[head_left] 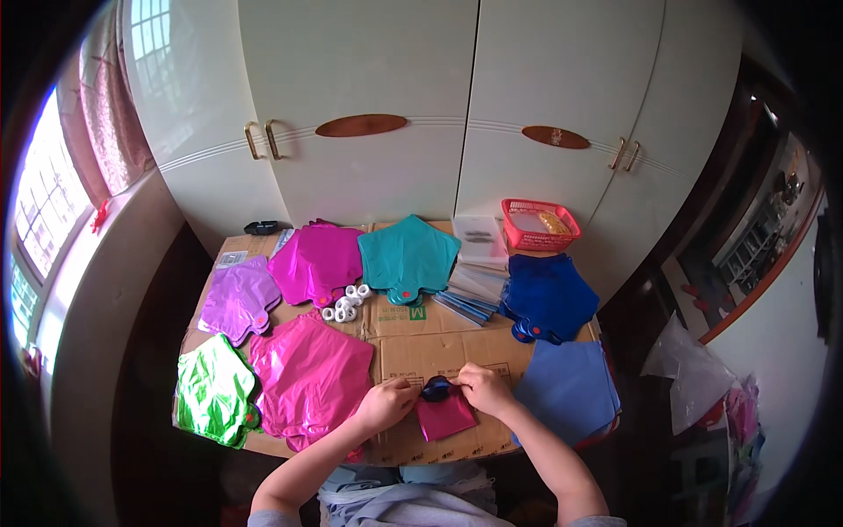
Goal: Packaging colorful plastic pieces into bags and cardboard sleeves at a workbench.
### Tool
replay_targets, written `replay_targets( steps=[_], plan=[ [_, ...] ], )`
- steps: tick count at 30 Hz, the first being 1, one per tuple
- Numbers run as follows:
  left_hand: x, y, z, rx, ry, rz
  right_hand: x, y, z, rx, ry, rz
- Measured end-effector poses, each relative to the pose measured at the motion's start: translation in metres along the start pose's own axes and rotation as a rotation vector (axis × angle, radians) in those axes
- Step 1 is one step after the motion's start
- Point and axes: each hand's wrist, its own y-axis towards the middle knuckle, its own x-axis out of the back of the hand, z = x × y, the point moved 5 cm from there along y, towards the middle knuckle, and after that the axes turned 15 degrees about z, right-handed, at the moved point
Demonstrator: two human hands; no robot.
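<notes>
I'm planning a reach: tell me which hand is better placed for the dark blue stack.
Probably the right hand: it is nearer the dark blue stack than the left hand is. Both seem to pinch the pink packet, so the right must release first.

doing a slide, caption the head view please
Left hand and right hand pinching a magenta foil piece, dark blue film at its top, amid coloured foil stacks on cardboard.
</notes>
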Motion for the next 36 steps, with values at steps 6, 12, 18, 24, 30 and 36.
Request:
replay_targets(
  steps=[6, 12, 18, 24, 30, 36],
  plan=[
    [-0.003, 0.0, -0.017, -0.199, 0.349, 0.159, 0.0, -0.005, 0.015, 0.056, -0.104, -0.029],
    [-0.012, 0.001, -0.019, -0.2, 0.47, 0.146, 0.003, -0.004, 0.049, -0.022, -0.419, -0.133],
    [-0.013, -0.002, -0.022, -0.19, 0.461, 0.134, -0.018, -0.009, 0.049, -0.088, -0.5, -0.201],
    [-0.015, -0.009, -0.026, -0.223, 0.577, 0.172, -0.024, -0.012, 0.039, 0.03, -0.451, -0.249],
    [-0.013, -0.01, -0.027, -0.252, 0.603, 0.203, -0.027, -0.011, 0.04, 0.033, -0.464, -0.2],
    [-0.013, -0.006, -0.026, -0.296, 0.588, 0.24, -0.025, -0.012, 0.042, 0.037, -0.517, -0.145]
  ],
)
